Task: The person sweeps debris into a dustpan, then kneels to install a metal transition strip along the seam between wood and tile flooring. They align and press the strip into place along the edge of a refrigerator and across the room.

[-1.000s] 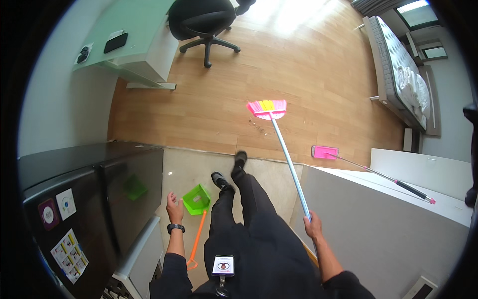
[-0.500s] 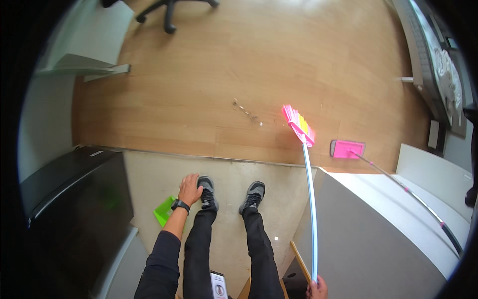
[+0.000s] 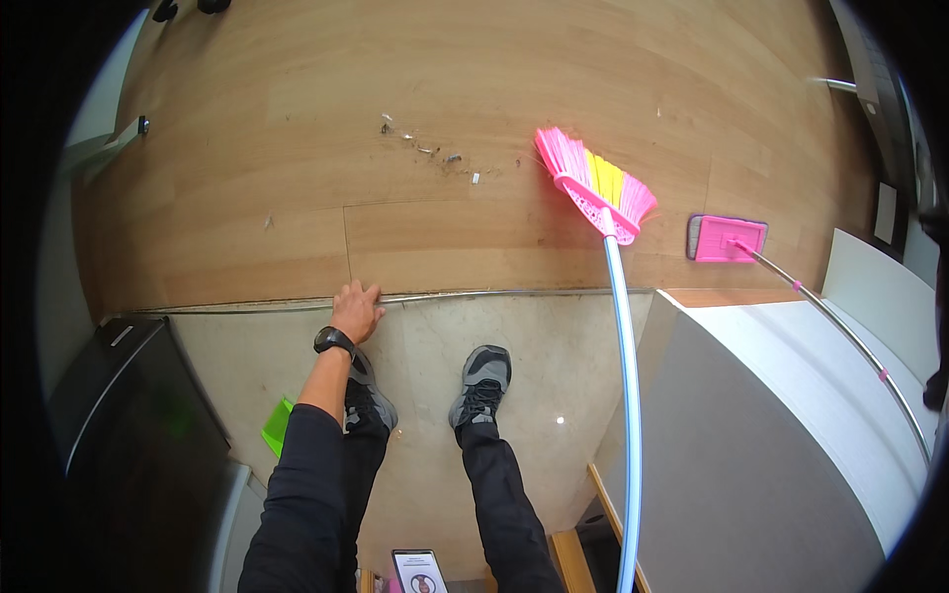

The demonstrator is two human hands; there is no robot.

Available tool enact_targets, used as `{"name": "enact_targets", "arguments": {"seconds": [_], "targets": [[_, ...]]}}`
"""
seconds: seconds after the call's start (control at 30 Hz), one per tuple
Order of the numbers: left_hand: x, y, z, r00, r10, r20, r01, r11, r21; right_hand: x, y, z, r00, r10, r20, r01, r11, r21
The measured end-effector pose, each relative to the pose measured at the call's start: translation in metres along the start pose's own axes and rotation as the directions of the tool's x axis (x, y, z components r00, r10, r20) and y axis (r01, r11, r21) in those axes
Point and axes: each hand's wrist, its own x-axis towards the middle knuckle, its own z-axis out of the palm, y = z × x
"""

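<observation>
A broom with pink and yellow bristles lies across the right of the view, its head on the wooden floor and its pale blue handle running out at the lower edge. My right hand is out of view below. Bits of litter lie scattered left of the bristles, a small white piece among them, apart from the broom. My left hand, wearing a black watch, is open with fingers spread and nothing in it. It appears over the floor's metal edge strip, just ahead of my left shoe. A green dustpan is partly hidden behind my left forearm.
A pink flat mop rests right of the broom, its pole beside a grey-sided, white-topped partition. A black cabinet stands at left. Chair wheels show at the far left. A phone-like card shows at the lower edge.
My left hand has moved forward from beside my left shoe toward the edge strip. The view has shifted; the broom head looks larger and farther up, and my right hand has left the picture.
</observation>
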Motion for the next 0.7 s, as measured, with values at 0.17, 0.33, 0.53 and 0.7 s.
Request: {"name": "enact_targets", "arguments": {"seconds": [0.17, 0.33, 0.53, 0.7], "targets": [[0.012, -0.003, -0.005, 0.994, 0.031, 0.107, -0.04, 0.996, 0.082, 0.004, -0.012, -0.002, 0.992, -0.106, -0.073, 0.102, 0.993, -0.067], [0.005, -0.01, 0.003, 0.993, 0.079, 0.091, -0.081, 0.997, 0.016, 0.009, -0.025, -0.006, 0.99, -0.107, -0.086, 0.093, 0.983, -0.159], [-0.004, -0.01, 0.004, 0.995, 0.098, 0.029, -0.095, 0.992, -0.087, 0.013, -0.031, -0.008, 0.986, -0.14, -0.089, 0.119, 0.971, -0.208], [-0.011, -0.006, 0.004, 0.996, 0.085, -0.015, -0.086, 0.992, -0.096, 0.018, -0.02, -0.018, 0.977, -0.191, -0.092, 0.144, 0.917, -0.372]]}}
